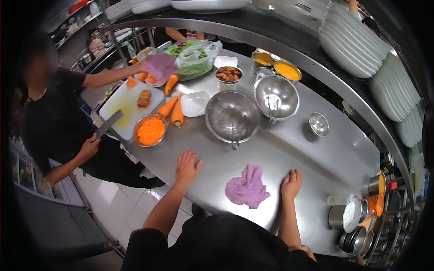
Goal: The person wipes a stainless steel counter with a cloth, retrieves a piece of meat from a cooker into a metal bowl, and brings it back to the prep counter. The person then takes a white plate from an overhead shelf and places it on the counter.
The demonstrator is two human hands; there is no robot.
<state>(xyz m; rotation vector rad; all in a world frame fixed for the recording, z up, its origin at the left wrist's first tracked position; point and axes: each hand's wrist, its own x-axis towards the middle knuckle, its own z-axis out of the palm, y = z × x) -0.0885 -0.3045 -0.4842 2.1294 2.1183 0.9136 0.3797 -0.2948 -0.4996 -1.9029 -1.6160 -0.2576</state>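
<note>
My left hand [187, 167] lies flat on the steel table [203, 153], fingers stretched out, holding nothing. My right hand [291, 184] rests on the table as well, its fingers loosely bent and nothing in them. Between the two lies a crumpled purple cloth [247, 187], nearer to my right hand and touched by neither. Beyond my left hand are a metal bowl of shredded carrot [150, 131] and several whole carrots [167, 106]. A large steel bowl [219, 126] with a metal utensil in it stands ahead of the cloth.
To the left, a co-worker [49, 108] holds a knife [110, 124] by a white cutting board [122, 108] and another purple cloth [161, 67]. A second steel bowl [289, 97] and a small bowl [318, 124] stand right. Stacked plates [350, 40] fill the overhead shelf.
</note>
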